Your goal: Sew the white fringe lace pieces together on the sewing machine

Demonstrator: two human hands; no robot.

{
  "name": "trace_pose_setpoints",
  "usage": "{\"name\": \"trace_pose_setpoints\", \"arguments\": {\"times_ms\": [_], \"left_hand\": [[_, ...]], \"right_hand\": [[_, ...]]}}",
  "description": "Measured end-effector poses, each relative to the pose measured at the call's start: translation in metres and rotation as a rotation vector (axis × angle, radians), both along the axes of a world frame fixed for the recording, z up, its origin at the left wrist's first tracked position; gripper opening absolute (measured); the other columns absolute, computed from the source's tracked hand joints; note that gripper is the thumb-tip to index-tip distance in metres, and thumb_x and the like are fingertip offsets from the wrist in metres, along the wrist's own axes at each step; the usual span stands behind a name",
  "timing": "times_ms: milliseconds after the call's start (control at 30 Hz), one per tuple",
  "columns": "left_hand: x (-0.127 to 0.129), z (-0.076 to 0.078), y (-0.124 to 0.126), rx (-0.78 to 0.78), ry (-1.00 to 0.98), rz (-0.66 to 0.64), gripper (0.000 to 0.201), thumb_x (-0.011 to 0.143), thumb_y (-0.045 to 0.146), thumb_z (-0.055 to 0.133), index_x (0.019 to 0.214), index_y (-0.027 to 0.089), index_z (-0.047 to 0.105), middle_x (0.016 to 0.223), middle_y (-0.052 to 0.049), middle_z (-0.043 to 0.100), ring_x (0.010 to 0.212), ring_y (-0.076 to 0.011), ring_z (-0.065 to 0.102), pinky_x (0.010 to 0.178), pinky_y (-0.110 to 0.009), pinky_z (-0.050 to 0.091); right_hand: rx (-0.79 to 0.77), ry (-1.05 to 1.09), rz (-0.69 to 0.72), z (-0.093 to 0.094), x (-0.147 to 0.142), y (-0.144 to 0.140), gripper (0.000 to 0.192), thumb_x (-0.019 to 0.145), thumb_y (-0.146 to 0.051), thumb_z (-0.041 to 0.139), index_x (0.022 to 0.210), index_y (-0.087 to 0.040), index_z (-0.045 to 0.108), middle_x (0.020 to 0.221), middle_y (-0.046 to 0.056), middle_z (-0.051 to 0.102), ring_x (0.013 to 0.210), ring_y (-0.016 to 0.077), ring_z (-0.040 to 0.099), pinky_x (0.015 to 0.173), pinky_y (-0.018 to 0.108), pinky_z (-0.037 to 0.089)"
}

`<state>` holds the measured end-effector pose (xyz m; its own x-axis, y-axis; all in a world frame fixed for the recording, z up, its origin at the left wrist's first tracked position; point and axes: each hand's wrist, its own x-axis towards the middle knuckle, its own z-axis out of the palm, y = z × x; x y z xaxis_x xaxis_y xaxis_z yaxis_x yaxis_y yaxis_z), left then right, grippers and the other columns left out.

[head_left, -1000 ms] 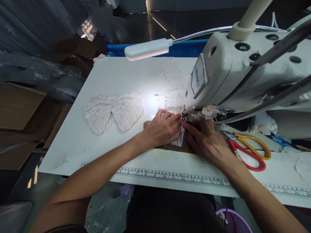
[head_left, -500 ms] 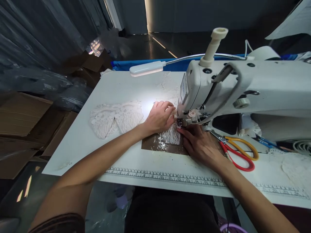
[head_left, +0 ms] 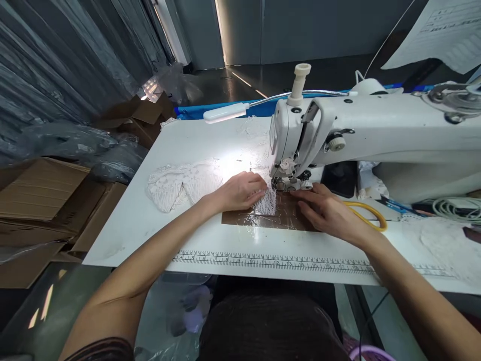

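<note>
White lace fabric (head_left: 266, 204) lies under the presser foot of the white sewing machine (head_left: 293, 135). My left hand (head_left: 244, 191) rests on the lace just left of the needle area, its fingers bent together on the cloth; the fingertips are partly hidden. On the right of the foot, my right hand (head_left: 328, 209) lies low over the brown plate (head_left: 289, 220), with the index finger stretched toward the presser foot and the thumb apart. No cloth shows between those fingers. A second stretch of lace (head_left: 184, 184) spreads out to the left on the table.
Yellow scissor handles (head_left: 370, 215) show beyond my right wrist. A lamp (head_left: 225, 113) lights the table (head_left: 139, 230), whose front edge carries a printed ruler (head_left: 263, 261). More lace (head_left: 439, 245) lies at the right. Cardboard boxes (head_left: 41, 195) stand left of the table.
My right hand has moved right, away from the lace edge, with its fingers more stretched out. My left hand stays on the lace. The camera view has shifted, showing more of the machine.
</note>
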<state>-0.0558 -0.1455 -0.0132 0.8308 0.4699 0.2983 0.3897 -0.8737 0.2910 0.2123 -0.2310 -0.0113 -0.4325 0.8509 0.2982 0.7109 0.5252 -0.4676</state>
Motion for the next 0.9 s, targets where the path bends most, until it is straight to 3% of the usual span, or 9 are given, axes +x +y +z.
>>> {"name": "trace_pose_setpoints", "arguments": {"times_ms": [100,300,433,500,600,733,900], "left_hand": [[-0.003,-0.003,-0.015,-0.082,0.018,-0.083,0.022,0.096,0.035,0.058,0.101,0.017,0.070,0.103,-0.008,0.069,0.093,-0.0199,0.064,0.081,-0.037,0.053],[0.001,-0.008,-0.023,-0.095,-0.036,-0.013,0.023,0.099,0.026,0.051,0.087,0.016,0.068,0.099,-0.008,0.069,0.092,-0.0191,0.063,0.085,-0.038,0.049],[0.001,-0.008,-0.025,-0.096,-0.087,0.022,0.026,0.102,0.027,0.046,0.089,0.016,0.067,0.100,-0.008,0.069,0.092,-0.0185,0.063,0.085,-0.038,0.049],[0.002,-0.009,-0.026,-0.087,-0.120,0.035,0.025,0.101,0.031,0.048,0.092,0.016,0.067,0.102,-0.008,0.069,0.093,-0.0186,0.063,0.086,-0.039,0.050],[0.003,-0.011,-0.028,-0.029,-0.166,0.009,0.024,0.097,0.037,0.058,0.098,0.015,0.066,0.104,-0.009,0.069,0.095,-0.0198,0.064,0.085,-0.039,0.051],[0.005,-0.015,-0.028,0.025,-0.261,0.009,0.018,0.099,0.024,0.054,0.090,0.015,0.066,0.094,-0.007,0.070,0.087,-0.0165,0.065,0.078,-0.035,0.054],[0.005,-0.017,-0.025,0.025,-0.440,0.008,0.011,0.096,0.020,0.057,0.093,0.015,0.066,0.095,-0.008,0.070,0.088,-0.0162,0.067,0.075,-0.033,0.058]], "right_hand": [[0.004,0.046,0.023,-0.003,-0.007,0.000,0.033,0.094,-0.022,0.046,0.121,-0.019,0.065,0.108,0.012,0.065,0.102,0.0269,0.063,0.090,0.045,0.055],[-0.057,0.081,0.135,-0.009,-0.022,0.002,0.031,0.093,-0.024,0.052,0.122,-0.019,0.062,0.115,0.013,0.064,0.104,0.0254,0.064,0.093,0.043,0.053],[-0.083,0.016,0.158,-0.002,-0.035,0.007,0.026,0.091,-0.034,0.062,0.112,-0.019,0.061,0.104,0.010,0.067,0.090,0.0242,0.065,0.080,0.040,0.056],[-0.073,-0.025,0.140,0.001,-0.040,0.009,0.015,0.094,-0.032,0.057,0.101,-0.019,0.063,0.096,0.009,0.068,0.083,0.0227,0.065,0.073,0.036,0.055],[-0.077,0.016,0.123,0.001,-0.042,0.011,0.016,0.097,-0.027,0.050,0.093,-0.019,0.063,0.092,0.008,0.068,0.079,0.0206,0.064,0.069,0.033,0.053],[-0.039,0.099,0.059,-0.008,-0.037,0.010,0.017,0.097,-0.027,0.050,0.102,-0.018,0.064,0.095,0.009,0.066,0.083,0.0221,0.065,0.076,0.037,0.054],[0.008,-0.049,0.094,-0.020,-0.035,0.000,0.032,0.096,-0.023,0.046,0.122,-0.018,0.063,0.106,0.014,0.058,0.096,0.0261,0.061,0.085,0.043,0.055]]}}
